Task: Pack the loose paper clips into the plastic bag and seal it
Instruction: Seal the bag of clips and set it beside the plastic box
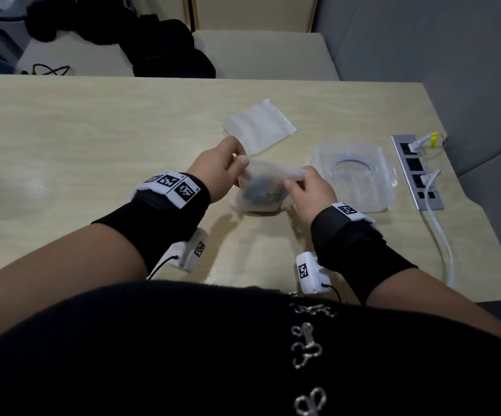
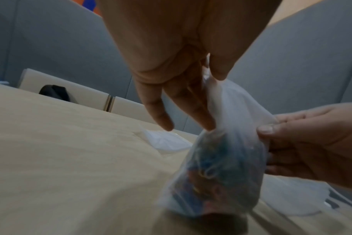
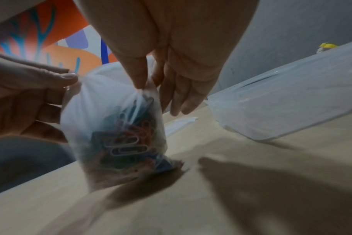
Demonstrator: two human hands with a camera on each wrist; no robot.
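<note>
Frosted plastic bag (image 1: 261, 187) bulges with paper clips (image 3: 127, 143).

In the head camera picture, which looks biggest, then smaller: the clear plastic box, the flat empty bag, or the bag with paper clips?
1. clear plastic box
2. flat empty bag
3. bag with paper clips, partly hidden by both hands, so second and third are close.
</note>
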